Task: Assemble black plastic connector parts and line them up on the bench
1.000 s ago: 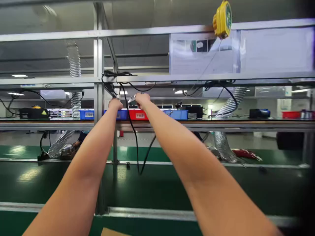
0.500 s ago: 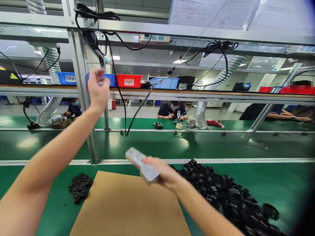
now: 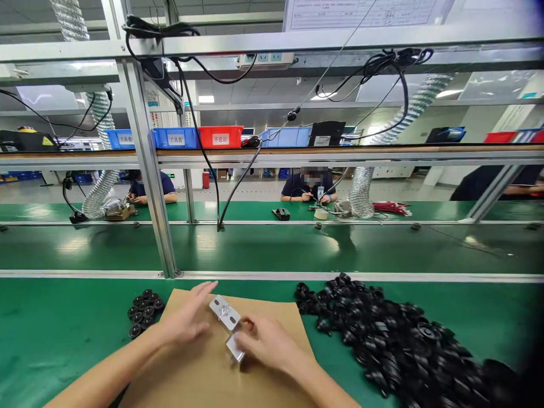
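We grip a slotted silver metal bracket (image 3: 224, 311) in our right hand (image 3: 270, 345), fingers closed on its near end, over a brown cardboard sheet (image 3: 182, 374). Our left hand (image 3: 187, 317) hovers, fingers open, at the bracket's nine o'clock. Farther out, a cluster of round black parts (image 3: 144, 311) lies at nine, a larger black heap (image 3: 391, 334) at three.

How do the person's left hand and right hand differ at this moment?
The left hand is open with fingers extended; the right hand has its fingers curled onto a silver, slotted metal piece. The left hand is nearer the small group of black round parts; the right hand is nearer the large black heap. Both are bare and over the brown flat sheet.
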`<state>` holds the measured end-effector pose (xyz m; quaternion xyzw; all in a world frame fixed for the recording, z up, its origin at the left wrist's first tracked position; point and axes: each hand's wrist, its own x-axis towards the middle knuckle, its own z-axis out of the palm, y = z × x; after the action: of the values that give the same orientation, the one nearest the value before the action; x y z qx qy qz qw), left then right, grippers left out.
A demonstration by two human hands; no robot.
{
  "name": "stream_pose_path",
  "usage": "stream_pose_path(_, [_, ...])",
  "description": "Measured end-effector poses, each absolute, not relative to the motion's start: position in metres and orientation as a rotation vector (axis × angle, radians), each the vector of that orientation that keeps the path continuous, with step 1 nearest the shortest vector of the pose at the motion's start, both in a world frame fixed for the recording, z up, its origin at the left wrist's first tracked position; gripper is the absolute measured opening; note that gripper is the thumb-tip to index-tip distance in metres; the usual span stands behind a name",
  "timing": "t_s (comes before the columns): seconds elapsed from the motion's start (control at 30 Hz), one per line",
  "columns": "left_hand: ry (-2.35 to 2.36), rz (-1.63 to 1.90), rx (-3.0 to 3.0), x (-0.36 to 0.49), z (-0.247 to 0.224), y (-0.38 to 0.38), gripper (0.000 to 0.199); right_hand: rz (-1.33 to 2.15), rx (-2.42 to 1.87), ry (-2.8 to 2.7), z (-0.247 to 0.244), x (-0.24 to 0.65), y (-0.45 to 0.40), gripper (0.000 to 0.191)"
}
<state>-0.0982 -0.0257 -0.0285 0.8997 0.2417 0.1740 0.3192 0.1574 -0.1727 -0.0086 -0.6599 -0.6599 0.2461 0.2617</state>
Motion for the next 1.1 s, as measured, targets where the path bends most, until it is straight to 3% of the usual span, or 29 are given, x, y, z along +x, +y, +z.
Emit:
stream_pose_path(0.1, [0.509, 0.430, 2.283, -0.080, -0.030, -0.007, 0.096, 0.544, -1.675, -1.926, -0.020, 0.138, -0.188, 0.054])
stream_pose_path(0.27, [0.485, 0.521, 2.110, -0.065, -0.060, -0.016, 0.079, 0.522, -1.682, -1.973, -0.026, 0.153, -0.188, 0.010])
stream_pose_path(0.37, [0.549, 0.551, 2.083, -0.067, -0.067, -0.019, 0.082, 0.677, -1.874, -1.887, -0.025, 0.191, -0.182, 0.028])
stream_pose_path(0.53, [0.595, 0.548, 2.165, -0.073, -0.061, -0.020, 0.076, 0.468, -1.930, -1.754, -0.023, 0.231, -0.183, 0.043])
stream_pose_path(0.7, [0.488, 0.380, 2.260, -0.074, -0.061, -0.036, 0.079, 0.615, -1.805, -1.851, -0.020, 0.227, -0.183, 0.030])
stream_pose_path(0.9, [0.441, 0.383, 2.384, -0.055, -0.059, -0.078, 0.079, 0.452, -1.806, -1.803, -0.026, 0.236, -0.178, 0.038])
stream_pose_path(1.1, [0.467, 0.468, 2.449, -0.047, -0.057, -0.080, 0.079, 0.712, -1.623, -1.881, -0.035, 0.232, -0.174, 0.040])
